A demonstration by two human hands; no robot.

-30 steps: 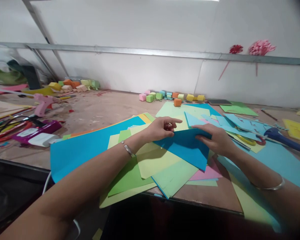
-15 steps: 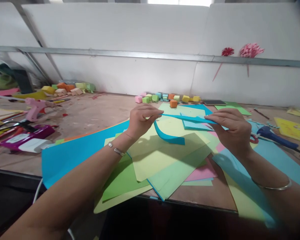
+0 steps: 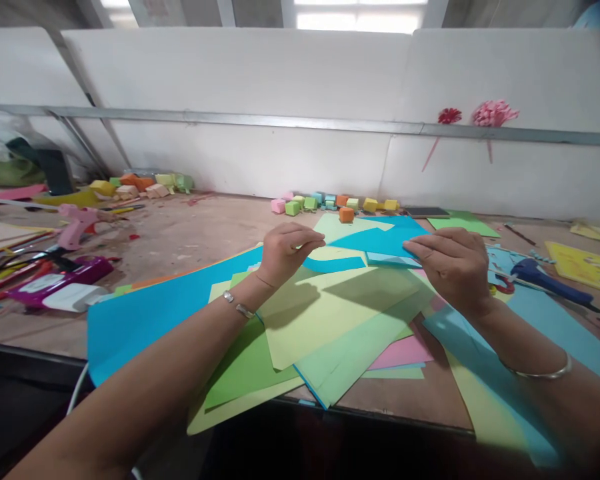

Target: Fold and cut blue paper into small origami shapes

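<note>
My right hand (image 3: 453, 270) pinches the right side of a blue paper piece (image 3: 375, 239), which narrows toward the left. My left hand (image 3: 291, 250) is closed in a pinch close to that narrow end; whether its fingertips touch it is hard to tell. A curved blue paper strip (image 3: 336, 265) extends from under my left hand, its inner end hidden by the fingers. Below both hands lies a loose pile of paper, with a pale yellow sheet (image 3: 340, 293) on top and a light green sheet (image 3: 353, 360) under it.
Small paper cubes (image 3: 346, 215) line the back of the table. To the left are a pink glue gun (image 3: 75, 227) and a purple device with a white plug (image 3: 70, 280). A blue glue gun (image 3: 550, 280) and scissors (image 3: 503, 285) lie right. Paper flowers (image 3: 495, 113) hang at the wall rail.
The blue paper piece has turned from nearly edge-on to showing its broad face. The curved strip under my left hand has lifted and flattened. The head view has tilted up slightly.
</note>
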